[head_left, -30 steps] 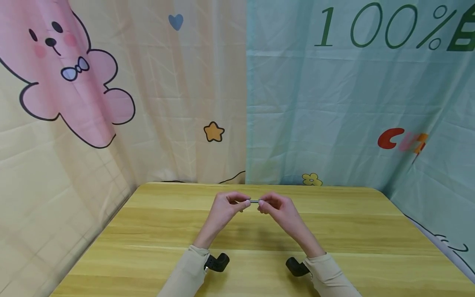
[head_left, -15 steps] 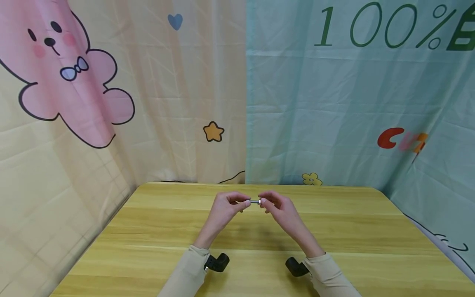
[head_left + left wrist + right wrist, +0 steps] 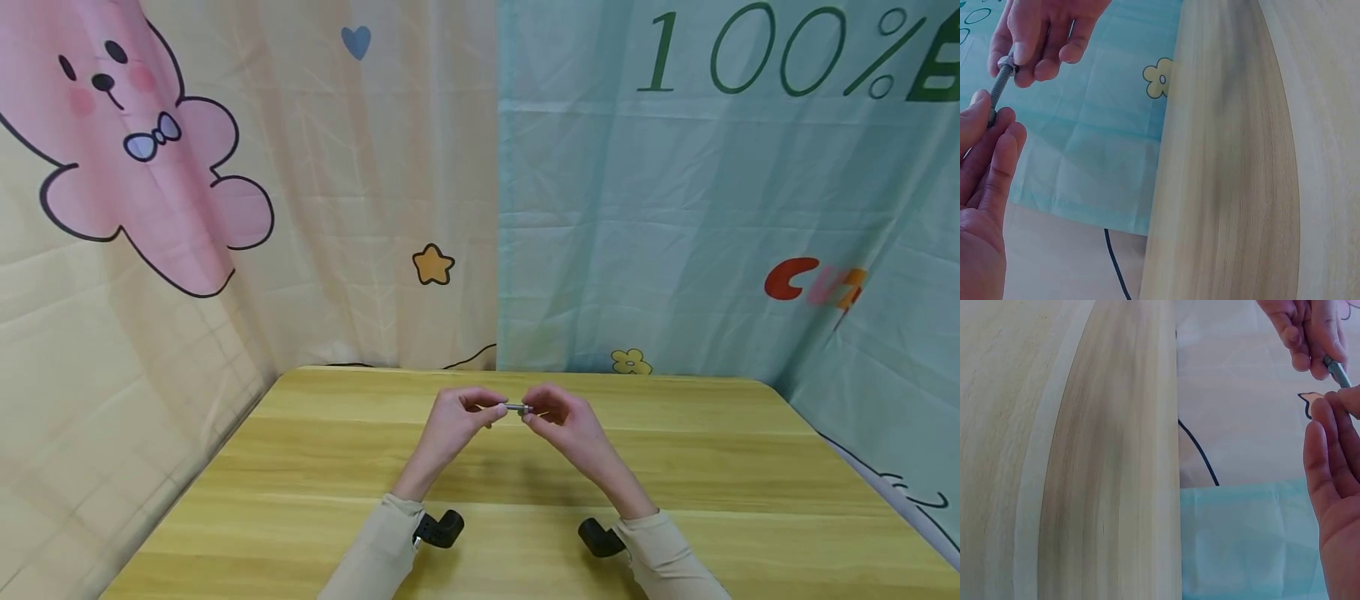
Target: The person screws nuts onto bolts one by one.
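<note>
A metal bolt [image 3: 1001, 86] with a threaded shank is held level between the two hands, raised over the table. The left hand [image 3: 457, 417] pinches its head end between thumb and fingers; the head shows partly beneath the thumb in the left wrist view. Toward the other end of the shank sits a hex nut [image 3: 1007, 62]. Thumb and fingers of the right hand [image 3: 564, 418] are curled at this nut, the thumb lying against its side. In the right wrist view the bolt's near end is hidden behind the right fingers [image 3: 1329, 419].
Beneath the hands is a wooden table [image 3: 300, 467]. Behind it hang printed curtains, one beige [image 3: 315, 183] and one teal [image 3: 570, 183]. Each wrist wears a black camera mount, and a dark cable [image 3: 1199, 450] shows beyond the table edge.
The right fingers, which covered the nut at first, slid slightly right and uncovered it, then came back a little to the left around it. The left hand has kept its hold on the bolt.
</note>
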### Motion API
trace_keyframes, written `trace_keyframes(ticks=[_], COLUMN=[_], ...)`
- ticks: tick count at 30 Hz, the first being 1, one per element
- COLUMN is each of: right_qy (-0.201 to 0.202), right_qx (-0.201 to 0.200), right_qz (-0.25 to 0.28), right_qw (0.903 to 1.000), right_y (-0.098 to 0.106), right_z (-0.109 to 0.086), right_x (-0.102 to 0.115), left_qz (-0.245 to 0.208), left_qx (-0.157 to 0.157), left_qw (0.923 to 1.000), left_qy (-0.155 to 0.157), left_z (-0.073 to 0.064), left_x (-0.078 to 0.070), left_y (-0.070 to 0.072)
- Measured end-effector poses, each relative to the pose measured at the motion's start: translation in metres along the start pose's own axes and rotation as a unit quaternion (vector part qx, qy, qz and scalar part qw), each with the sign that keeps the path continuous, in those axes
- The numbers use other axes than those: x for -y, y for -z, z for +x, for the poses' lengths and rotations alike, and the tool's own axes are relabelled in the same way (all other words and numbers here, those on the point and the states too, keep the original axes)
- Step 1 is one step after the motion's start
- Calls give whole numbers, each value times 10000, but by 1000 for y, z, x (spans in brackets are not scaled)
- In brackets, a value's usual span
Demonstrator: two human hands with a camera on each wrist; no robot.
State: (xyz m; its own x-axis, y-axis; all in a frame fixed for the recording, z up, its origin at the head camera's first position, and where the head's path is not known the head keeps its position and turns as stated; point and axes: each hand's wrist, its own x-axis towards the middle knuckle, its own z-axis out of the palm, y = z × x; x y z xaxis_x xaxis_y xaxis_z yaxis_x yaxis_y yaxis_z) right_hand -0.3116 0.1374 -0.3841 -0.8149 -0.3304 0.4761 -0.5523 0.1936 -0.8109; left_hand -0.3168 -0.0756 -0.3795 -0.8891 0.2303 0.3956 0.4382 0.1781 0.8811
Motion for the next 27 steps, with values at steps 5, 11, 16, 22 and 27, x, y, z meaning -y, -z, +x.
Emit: trace_keyframes(ticks=[5, 11, 16, 22, 27], right_qy=[-278, -420, -686, -704, -82], right_qx=[34, 117, 139, -73, -71], right_qz=[175, 10, -110, -86, -46], right_qw=[9995, 9990, 9975, 9975, 9999], right_y=[2, 0, -2, -3, -1], right_z=[-1, 0, 1, 1, 1], right_x=[0, -1, 4, 11, 2], left_qz=[-5, 59, 128, 114, 40], left_qx=[16, 24, -8, -36, -37], left_qw=[10000, 9999, 9999, 9999, 10000], left_qy=[49, 89, 112, 37, 79], left_z=[3, 1, -1, 1, 1], left_x=[2, 1, 1, 1, 1], left_y=[-1, 0, -1, 0, 0])
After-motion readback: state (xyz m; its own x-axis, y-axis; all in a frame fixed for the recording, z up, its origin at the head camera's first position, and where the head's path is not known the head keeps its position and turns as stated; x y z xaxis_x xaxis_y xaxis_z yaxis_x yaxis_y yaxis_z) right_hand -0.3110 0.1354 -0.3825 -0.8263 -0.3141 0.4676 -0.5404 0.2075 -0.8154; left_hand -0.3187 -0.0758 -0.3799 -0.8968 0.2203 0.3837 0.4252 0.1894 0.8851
